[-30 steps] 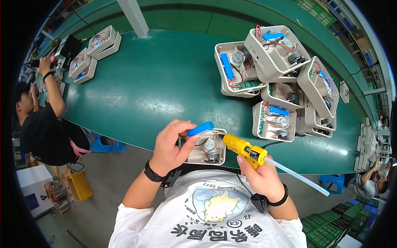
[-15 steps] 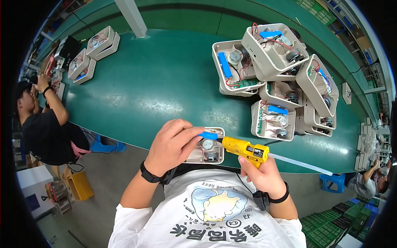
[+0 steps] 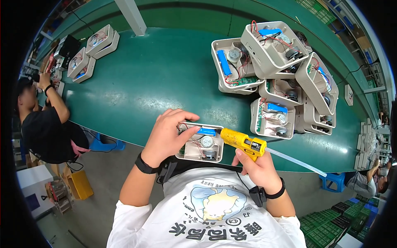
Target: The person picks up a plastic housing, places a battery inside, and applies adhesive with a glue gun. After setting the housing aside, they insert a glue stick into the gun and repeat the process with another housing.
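Note:
My left hand (image 3: pixel 167 134) straddles the far left of a beige plastic housing (image 3: pixel 192 156) at the table's near edge. Its thumb presses by a blue battery cell (image 3: pixel 207 132), which lies along the far inside wall, while the fingers reach over the rim. Inside the housing are a round silvery motor-like part (image 3: pixel 206 141) and a black round part (image 3: pixel 209 154). A yellow hot glue gun (image 3: pixel 242 142) is gripped in my right hand (image 3: pixel 257 167), its nozzle pointing left at the housing's far right corner, by the battery's end. A translucent glue stick (image 3: pixel 295 161) sticks out of its back.
Several similar open housings (image 3: pixel 275 51) are stacked at the right, with wires and blue cells inside. More housings (image 3: pixel 100 40) lie at the far left beside a co-worker (image 3: pixel 49 120). A grey post (image 3: pixel 131 18) stands at the table's back edge. Blue stools (image 3: pixel 333 182) stand beyond the table.
The blue battery cell, earlier pinched in my left fingers above the housing, now lies inside it. My left hand has opened wider over the rim. The glue gun has shifted slightly left and nearer the far side.

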